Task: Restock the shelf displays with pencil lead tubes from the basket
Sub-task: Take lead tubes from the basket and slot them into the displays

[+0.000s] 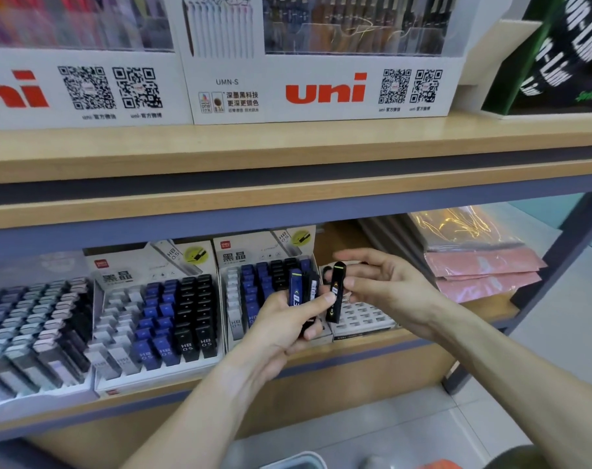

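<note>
Head view: two hands (338, 299), several lead tubes (335, 292).

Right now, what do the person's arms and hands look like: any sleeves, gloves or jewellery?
Both forearms are bare as far as the frame shows; no sleeves reach into view. The left hand and right hand wear no gloves, and no rings, watch or bracelet show on the visible fingers and wrists. No markings are visible.

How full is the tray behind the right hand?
Mostly empty: the tray shows rows of bare white slots, while the right hand pinches a black tube above it.
</note>
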### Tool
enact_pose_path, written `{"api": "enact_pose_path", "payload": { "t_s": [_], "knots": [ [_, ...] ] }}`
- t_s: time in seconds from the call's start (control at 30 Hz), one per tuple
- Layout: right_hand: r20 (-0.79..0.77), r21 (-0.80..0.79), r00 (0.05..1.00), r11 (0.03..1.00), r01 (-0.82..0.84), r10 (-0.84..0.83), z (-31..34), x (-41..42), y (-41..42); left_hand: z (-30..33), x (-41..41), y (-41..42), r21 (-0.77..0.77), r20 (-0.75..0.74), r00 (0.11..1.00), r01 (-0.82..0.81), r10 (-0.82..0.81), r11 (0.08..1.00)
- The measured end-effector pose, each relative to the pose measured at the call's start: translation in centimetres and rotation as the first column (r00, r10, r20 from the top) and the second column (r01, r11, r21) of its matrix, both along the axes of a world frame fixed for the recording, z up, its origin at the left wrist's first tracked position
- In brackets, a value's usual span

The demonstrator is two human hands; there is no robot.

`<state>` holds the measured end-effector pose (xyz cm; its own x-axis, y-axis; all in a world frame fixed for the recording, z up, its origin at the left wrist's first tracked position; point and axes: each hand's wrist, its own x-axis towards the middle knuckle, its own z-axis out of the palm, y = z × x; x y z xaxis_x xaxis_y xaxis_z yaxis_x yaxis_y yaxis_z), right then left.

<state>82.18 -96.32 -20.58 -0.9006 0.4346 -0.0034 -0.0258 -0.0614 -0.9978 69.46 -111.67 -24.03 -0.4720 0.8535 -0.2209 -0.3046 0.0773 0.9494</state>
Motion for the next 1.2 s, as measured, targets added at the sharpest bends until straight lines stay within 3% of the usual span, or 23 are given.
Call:
{"api": "enact_pose_path", "payload": {
  "t_s": [0.2, 0.37, 0.43, 0.5, 0.57, 0.7, 0.83, 1.07, 1.2],
  "knots": [
    [-0.003, 0.134, 0.959, 0.951, 0.280, -0.282, -0.5, 0.5, 0.7, 0.2, 0.5, 0.7, -0.002, -0.030, 0.998, -0.055, 0.055, 0.999],
    [0.003, 0.214, 0.959, 0.937, 0.276, -0.283, -0.3, 1.0, 1.0, -0.3, 1.6, 2.0, 0.026, -0.065, 0.991, -0.120, 0.121, 0.992],
    [0.002, 0.372, 0.928, 0.862, 0.346, -0.373, -0.4, 1.2, 1.8, -0.9, 1.8, 2.7, 0.028, -0.127, 0.981, -0.144, 0.147, 0.989],
    [-0.020, 0.563, 0.858, 0.703, 0.434, -0.513, -0.9, 1.2, 3.2, -1.6, 2.0, 3.2, 0.000, -0.239, 0.962, -0.134, 0.130, 0.991],
    [-0.042, 0.639, 0.817, 0.613, 0.465, -0.576, -1.6, 1.1, 4.4, -2.2, 2.4, 3.7, -0.041, -0.319, 0.943, -0.108, 0.090, 0.993],
    [-0.075, 0.762, 0.802, 0.484, 0.430, -0.593, -3.1, 0.9, 5.6, -3.8, 3.2, 4.5, -0.121, -0.393, 0.920, -0.058, 0.006, 0.991],
    [-0.029, 0.829, 0.799, 0.433, 0.355, -0.600, -4.1, 0.7, 6.8, -4.8, 3.5, 5.3, -0.155, -0.378, 0.925, -0.026, -0.035, 0.987],
    [-0.010, 0.952, 0.789, 0.236, 0.197, -0.614, -5.7, 0.7, 8.7, -5.9, 4.0, 6.5, -0.208, -0.413, 0.907, 0.000, -0.088, 0.978],
    [0.005, 0.977, 0.794, 0.174, 0.127, -0.608, -6.3, 0.7, 9.3, -6.5, 3.9, 6.9, -0.225, -0.407, 0.908, 0.010, -0.103, 0.974]
  ]
}}
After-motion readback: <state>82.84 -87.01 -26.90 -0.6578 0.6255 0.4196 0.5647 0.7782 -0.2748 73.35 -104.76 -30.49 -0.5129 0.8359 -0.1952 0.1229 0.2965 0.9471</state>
